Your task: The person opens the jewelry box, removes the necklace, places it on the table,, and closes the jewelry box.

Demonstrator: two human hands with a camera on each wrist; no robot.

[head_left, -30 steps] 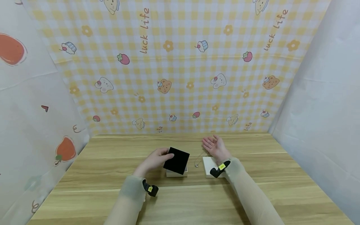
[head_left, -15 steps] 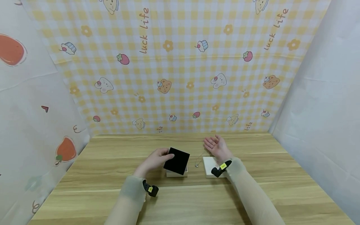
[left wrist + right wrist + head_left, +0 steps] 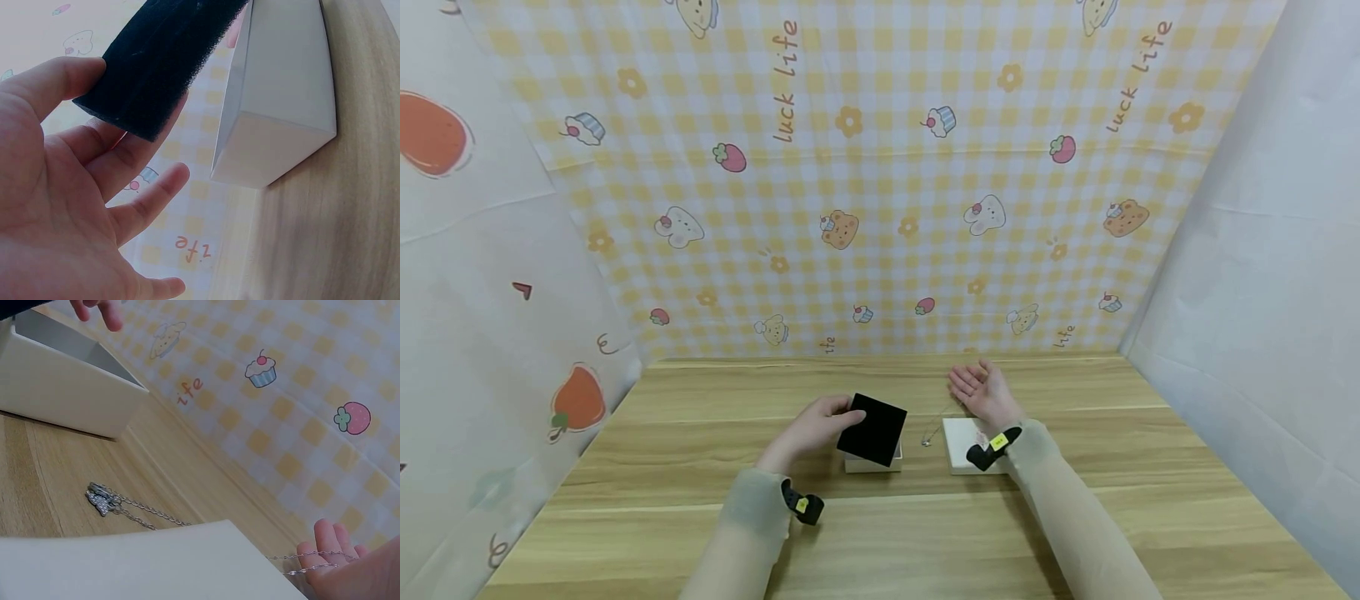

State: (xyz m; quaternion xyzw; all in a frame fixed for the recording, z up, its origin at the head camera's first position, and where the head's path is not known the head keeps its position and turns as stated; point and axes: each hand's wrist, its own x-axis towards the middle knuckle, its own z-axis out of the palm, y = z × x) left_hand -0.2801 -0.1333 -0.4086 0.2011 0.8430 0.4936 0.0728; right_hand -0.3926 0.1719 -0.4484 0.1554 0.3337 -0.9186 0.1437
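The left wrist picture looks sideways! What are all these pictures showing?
There's no robot: each grip is a person's bare hand. The big picture comes from a camera on the person's head, the others from wrist cameras, so they look tilted. The left hand pinches a black foam pad above an open white box. A silver necklace lies partly on the wooden table and partly across the right hand. Nearby is a flat white piece, maybe a lid.

Two hands point(image 3: 808, 427) point(image 3: 988, 396), one foam pad point(image 3: 872, 430), box point(image 3: 59, 387), lid point(image 3: 125, 569), necklace point(image 3: 100, 500).
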